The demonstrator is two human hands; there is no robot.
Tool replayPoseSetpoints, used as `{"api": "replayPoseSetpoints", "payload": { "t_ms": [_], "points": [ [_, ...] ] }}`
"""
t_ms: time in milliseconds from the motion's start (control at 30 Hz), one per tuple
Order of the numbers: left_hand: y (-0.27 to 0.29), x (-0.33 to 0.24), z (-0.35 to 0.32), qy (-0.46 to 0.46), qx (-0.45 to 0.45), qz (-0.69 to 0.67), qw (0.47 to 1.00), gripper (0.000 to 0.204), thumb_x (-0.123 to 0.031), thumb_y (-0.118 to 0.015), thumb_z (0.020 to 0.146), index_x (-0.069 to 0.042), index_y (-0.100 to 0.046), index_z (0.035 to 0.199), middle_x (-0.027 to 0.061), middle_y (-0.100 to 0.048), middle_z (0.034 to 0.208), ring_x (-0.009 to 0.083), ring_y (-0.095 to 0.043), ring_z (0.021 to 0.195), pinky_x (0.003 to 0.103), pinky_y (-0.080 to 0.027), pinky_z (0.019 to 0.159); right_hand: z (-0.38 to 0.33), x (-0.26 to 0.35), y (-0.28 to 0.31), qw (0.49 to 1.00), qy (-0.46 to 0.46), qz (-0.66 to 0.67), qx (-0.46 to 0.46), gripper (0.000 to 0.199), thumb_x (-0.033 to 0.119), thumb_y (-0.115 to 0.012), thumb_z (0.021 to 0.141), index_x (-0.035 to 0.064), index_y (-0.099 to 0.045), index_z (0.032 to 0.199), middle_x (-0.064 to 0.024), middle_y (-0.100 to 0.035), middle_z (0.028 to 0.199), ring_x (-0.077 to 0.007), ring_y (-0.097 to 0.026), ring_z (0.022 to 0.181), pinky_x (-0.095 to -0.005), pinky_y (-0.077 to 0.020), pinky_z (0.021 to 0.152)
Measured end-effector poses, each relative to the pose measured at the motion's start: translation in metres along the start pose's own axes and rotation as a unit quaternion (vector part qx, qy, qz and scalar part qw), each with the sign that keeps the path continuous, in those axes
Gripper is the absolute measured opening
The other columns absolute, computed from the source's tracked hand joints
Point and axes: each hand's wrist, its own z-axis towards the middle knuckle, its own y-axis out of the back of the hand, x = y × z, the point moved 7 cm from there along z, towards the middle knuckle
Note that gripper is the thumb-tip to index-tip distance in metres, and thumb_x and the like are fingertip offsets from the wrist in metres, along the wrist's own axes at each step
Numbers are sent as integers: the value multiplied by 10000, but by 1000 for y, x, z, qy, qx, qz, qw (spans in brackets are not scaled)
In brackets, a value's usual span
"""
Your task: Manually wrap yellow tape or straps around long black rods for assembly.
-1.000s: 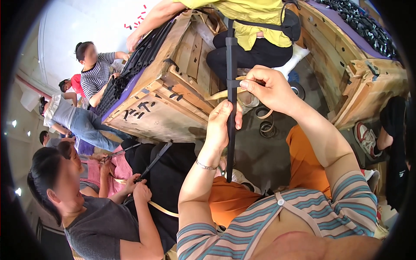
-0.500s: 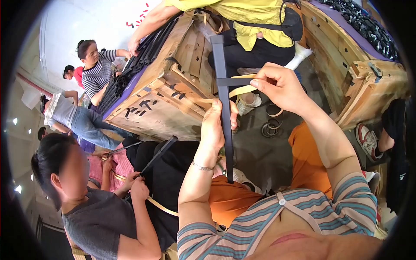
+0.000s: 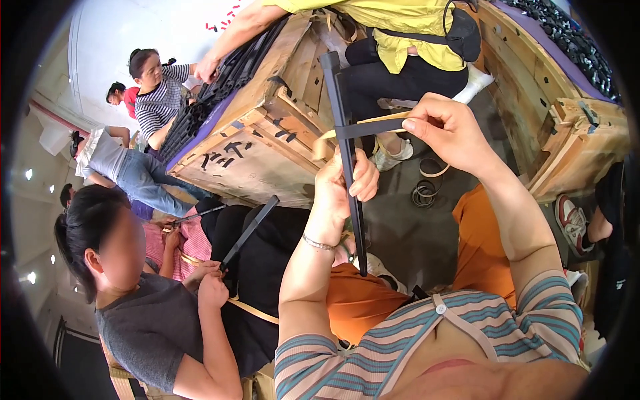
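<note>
A long, slim black bar (image 3: 333, 90) stands nearly upright in front of me, its lower end above my orange trouser leg. My left hand (image 3: 340, 183) is wrapped round it near the middle, with the fingertips on its right side. A black strip with a tan backing (image 3: 373, 127) lies across the bar just above that hand and stretches to the right. Its right end is pinched between thumb and fingers of my right hand (image 3: 443, 130). A tan piece of the strip curls out to the left of the bar.
Wooden crates (image 3: 260, 167) stand ahead, with black bars piled on the left one. A co-worker at left holds another black bar (image 3: 250, 230). Someone in a yellow top (image 3: 393, 20) leans in ahead. Coiled strips (image 3: 425, 193) lie on the floor.
The bar has turned slightly in my left hand, whose fingers now show more at its right. A tan curl now shows left of the bar. My right hand still grips the strip.
</note>
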Motion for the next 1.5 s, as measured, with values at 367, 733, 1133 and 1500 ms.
{"api": "replayPoseSetpoints", "payload": {
  "t_ms": [367, 733, 1133, 1500],
  "points": [
    [-9, -6, -4, -14, 56, -27, 998, 458, -483, -564, 810, -43, -448, 754, 21, -392, 503, 95, -358, 368, 222, -244, 360, 1, 0, 3, 999, 25, -34, -9, 142, 84, -620, 816, -16, -574, 726, 10, -457, 676, -21, -432, 515, -207, -326, 440],
    [-9, -4, -5, -9, 89, -10, 996, 495, -491, -440, 872, -10, -479, 765, 37, -410, 498, 105, -330, 326, 244, -237, 340, 1, -6, 2, 999, 23, -47, 10, 143, 92, -618, 817, -18, -575, 736, 3, -484, 689, -21, -430, 512, -207, -326, 438],
    [1, -3, -6, -40, -143, 191, 970, 514, -482, -373, 906, 4, -502, 799, 61, -446, 522, 112, -379, 422, 226, -315, 421, 5, 17, -31, 981, 128, -141, 31, 162, 34, -546, 792, 14, -581, 949, -105, -451, 1104, -126, -517, 744, -246, -435, 621],
    [-6, -1, -9, -61, -147, 224, 961, 483, -452, -373, 918, -2, -497, 793, 30, -412, 508, 95, -356, 412, 219, -295, 404, 3, 21, -37, 983, 61, -174, 12, 104, 119, -548, 766, 21, -585, 759, -126, -567, 705, -293, -564, 603, -363, -428, 532]
  ]
}}
